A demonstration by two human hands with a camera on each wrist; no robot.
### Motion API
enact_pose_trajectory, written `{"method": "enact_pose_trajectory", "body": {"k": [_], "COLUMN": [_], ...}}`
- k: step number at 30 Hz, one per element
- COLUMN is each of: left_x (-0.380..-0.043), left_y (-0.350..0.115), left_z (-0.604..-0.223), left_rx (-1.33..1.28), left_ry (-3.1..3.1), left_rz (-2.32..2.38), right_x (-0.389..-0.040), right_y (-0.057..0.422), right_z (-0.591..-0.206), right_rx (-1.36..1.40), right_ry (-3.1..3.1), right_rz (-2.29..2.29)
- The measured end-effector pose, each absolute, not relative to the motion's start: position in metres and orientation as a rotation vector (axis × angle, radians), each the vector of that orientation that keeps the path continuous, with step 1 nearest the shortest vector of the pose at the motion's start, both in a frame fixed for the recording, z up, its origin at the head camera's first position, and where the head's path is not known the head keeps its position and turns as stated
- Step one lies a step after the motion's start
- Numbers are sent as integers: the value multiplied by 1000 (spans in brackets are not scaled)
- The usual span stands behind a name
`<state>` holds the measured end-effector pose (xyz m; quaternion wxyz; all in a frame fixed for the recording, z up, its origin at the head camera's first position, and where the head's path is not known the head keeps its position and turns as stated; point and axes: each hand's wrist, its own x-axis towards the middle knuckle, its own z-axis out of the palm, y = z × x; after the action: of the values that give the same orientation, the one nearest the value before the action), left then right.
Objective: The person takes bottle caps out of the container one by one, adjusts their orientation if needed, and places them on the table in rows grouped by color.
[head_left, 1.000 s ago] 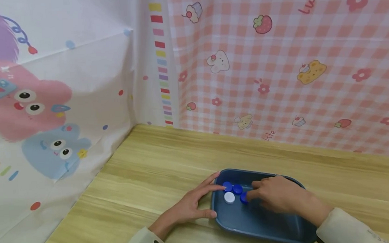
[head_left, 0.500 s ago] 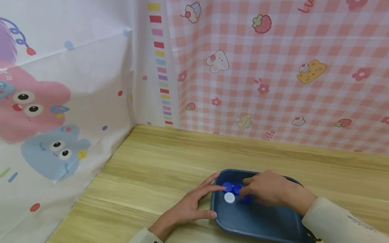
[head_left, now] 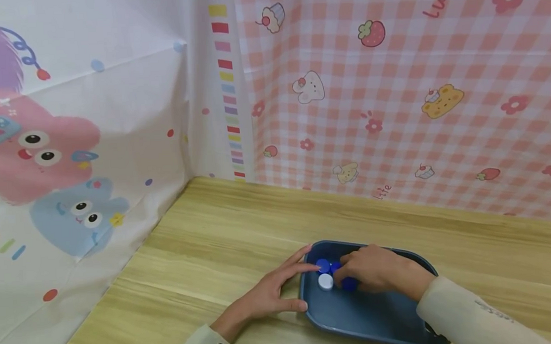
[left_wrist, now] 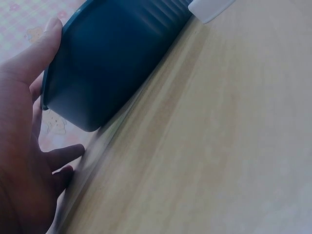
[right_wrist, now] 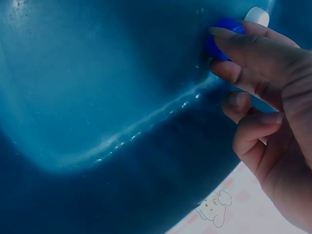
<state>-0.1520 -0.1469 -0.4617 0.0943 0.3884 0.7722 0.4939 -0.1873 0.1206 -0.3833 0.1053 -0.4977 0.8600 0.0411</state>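
Caps are gathered at the 10 o'clock corner of the blue tray (head_left: pixel 358 318) on the table (head_left: pixel 223 247). One blue cap (head_left: pixel 349 284) is pinched by the right hand (head_left: pixel 371 271), beside the white cap (head_left: pixel 325 281). The tray's 9 o'clock rim is touched by the left hand (head_left: pixel 268 294), fingers spread straight.

Head view bright and evenly lit; both wrist views dim, softly blurred

Wooden tabletop (head_left: pixel 223 237) (light grain), cartoon-print curtains (head_left: pixel 392 82) behind.
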Motion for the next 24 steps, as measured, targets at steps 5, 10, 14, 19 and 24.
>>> {"method": "enact_pose_trajectory", "body": {"k": [5, 10, 14, 19, 24], "left_x": [-152, -152, -152, -152, -151], "left_y": [-147, -147, -147, -146, -146], "left_z": [-463, -463, -462, -462, -462], "left_rx": [1152, 1151, 1159, 1154, 1148], "left_ry": [2294, 2287, 2285, 2292, 2298], "left_rz": [1464, 1473, 1470, 1468, 1470], "right_x": [-187, -187, -186, -187, -186], "right_y": [120, 119, 119, 119, 122], "right_z": [-385, -385, -384, -380, -371], "right_rx": [-1476, -1489, -1488, -1461, -1462], "right_ry": [2541, 2551, 2545, 2538, 2570], "right_rz": [113, 104, 100, 91, 117]}}
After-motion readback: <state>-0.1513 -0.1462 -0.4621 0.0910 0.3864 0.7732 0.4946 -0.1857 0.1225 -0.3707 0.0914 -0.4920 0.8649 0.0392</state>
